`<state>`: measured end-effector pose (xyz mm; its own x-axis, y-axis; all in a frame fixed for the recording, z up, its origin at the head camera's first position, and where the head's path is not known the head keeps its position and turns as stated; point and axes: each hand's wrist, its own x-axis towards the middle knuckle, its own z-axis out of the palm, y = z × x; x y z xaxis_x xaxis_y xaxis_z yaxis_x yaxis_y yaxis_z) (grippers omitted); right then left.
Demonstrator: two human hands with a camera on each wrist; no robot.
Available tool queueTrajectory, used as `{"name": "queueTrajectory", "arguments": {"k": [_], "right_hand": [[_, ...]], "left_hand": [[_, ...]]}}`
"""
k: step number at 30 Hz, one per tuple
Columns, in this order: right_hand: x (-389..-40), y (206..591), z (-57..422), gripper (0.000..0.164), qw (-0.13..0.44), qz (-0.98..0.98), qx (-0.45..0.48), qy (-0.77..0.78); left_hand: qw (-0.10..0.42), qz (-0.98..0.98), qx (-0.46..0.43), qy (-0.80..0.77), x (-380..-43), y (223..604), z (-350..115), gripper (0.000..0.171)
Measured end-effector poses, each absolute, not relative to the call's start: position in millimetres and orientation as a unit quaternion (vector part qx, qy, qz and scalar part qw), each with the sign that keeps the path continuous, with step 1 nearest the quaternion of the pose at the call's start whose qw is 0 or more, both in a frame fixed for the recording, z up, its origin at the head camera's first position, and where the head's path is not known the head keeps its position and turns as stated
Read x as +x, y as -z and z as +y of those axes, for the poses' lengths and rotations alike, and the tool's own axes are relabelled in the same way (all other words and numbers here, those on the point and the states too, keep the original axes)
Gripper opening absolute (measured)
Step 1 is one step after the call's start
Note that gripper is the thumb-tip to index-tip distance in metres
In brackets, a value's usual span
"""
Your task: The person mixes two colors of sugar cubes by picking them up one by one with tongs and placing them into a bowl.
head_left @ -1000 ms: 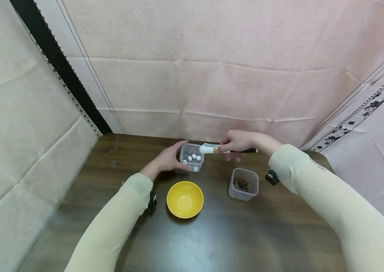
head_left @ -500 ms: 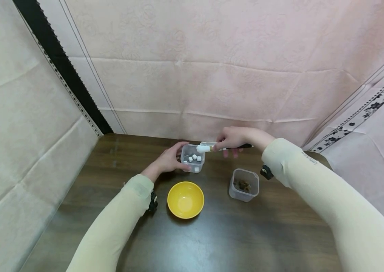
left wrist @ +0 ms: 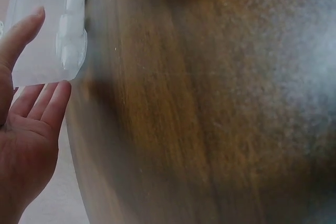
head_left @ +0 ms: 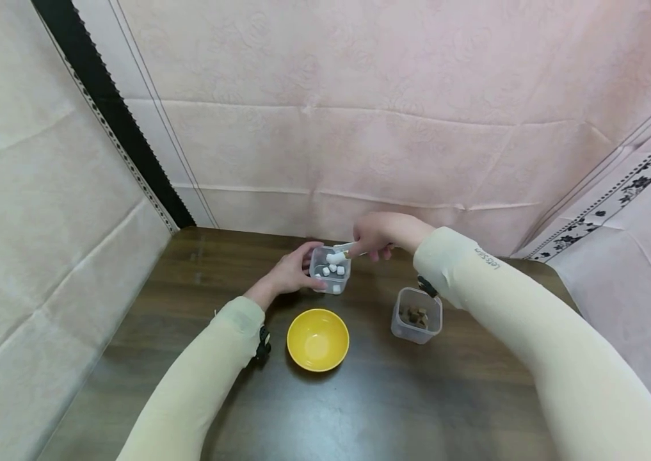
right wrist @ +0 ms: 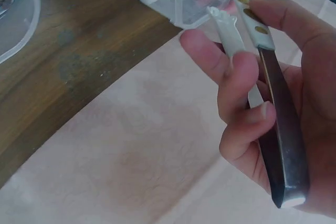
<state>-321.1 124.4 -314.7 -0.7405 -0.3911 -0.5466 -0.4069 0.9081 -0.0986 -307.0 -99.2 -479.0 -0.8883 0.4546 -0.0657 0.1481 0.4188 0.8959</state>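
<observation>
My left hand (head_left: 286, 274) grips a small clear plastic container (left wrist: 42, 59) at the back of the table, thumb on one side and fingers around the other. Several small white cubes (head_left: 340, 271) lie inside it. In my right hand (head_left: 376, 232) is a pair of tongs (right wrist: 286, 145) with dark handles and white, gold-dotted ends. The head view shows the white tips reaching over the container's rim, above the cubes. From the right wrist, the tongs' two arms stand apart, with the fingers wrapped about them.
A yellow bowl (head_left: 317, 339) stands in front of the container. To the right, a second clear container (head_left: 411, 334) holds small brown pieces (head_left: 417, 315). The dark wooden table (head_left: 406, 397) meets a pale cloth backdrop (head_left: 388, 147) behind my hands.
My right hand has moved left with the tongs, bringing their tips from beside the container to over its inside. The left hand stays on the container.
</observation>
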Motion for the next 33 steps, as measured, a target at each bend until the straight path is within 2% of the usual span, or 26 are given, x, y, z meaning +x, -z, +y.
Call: {"name": "queueTrajectory", "arguments": {"k": [15, 25, 33], "right_hand": [[-322, 321, 110, 0.043, 0.263, 0.940, -0.208, -0.070], [-325, 319, 114, 0.039, 0.261, 0.937, -0.219, -0.077], [-325, 320, 118, 0.041, 0.260, 0.939, -0.213, -0.070]], "left_hand": [[0.144, 0.824, 0.188, -0.515, -312, 488, -96, 0.090], [0.153, 0.801, 0.203, -0.542, -314, 488, -102, 0.104], [0.167, 0.809, 0.196, -0.528, -316, 487, -99, 0.102]]}}
